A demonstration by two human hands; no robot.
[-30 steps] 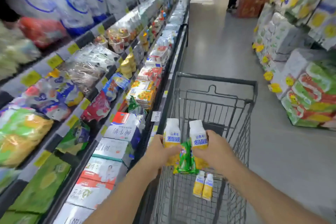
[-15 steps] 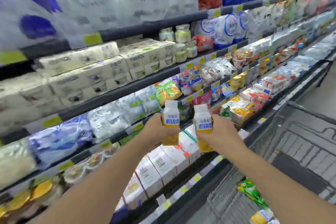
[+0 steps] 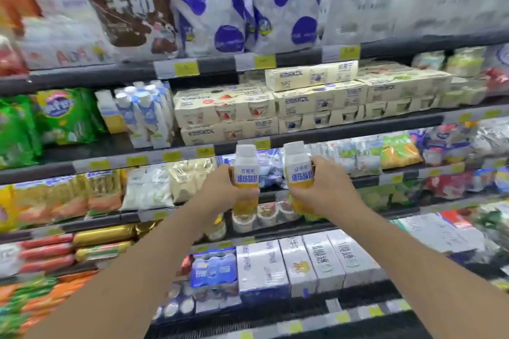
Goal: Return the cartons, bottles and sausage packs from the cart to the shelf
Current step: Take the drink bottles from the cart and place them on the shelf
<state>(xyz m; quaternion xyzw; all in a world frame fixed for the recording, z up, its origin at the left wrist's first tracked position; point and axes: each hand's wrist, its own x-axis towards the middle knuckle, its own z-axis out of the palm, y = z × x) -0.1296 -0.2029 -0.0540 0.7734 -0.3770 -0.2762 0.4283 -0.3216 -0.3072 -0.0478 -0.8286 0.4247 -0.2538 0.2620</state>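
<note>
I face the chilled shelf head on. My left hand (image 3: 221, 188) grips one white-and-yellow yogurt bottle (image 3: 246, 170) with blue lettering, held upright. Beside it, a second matching bottle (image 3: 298, 170) is held upright by my right hand (image 3: 326, 191). Both bottles hang in front of the middle shelf rail (image 3: 303, 135), a small gap between them. On that shelf to the upper left stand similar bottles, a yellow one (image 3: 111, 115) and several blue-white ones (image 3: 147, 113). Sausage packs (image 3: 46, 253) lie at lower left. The cart is out of view.
Cream multipack cartons (image 3: 316, 102) fill the shelf above my hands. Large milk bags (image 3: 209, 5) hang along the top shelf. White milk cartons (image 3: 303, 264) and a blue multipack (image 3: 213, 267) sit low down. Yellow price tags line each rail.
My view has swung left from the cart and aisle to face the shelf squarely. Both hands have carried the two bottles up out of the cart toward the middle shelf.
</note>
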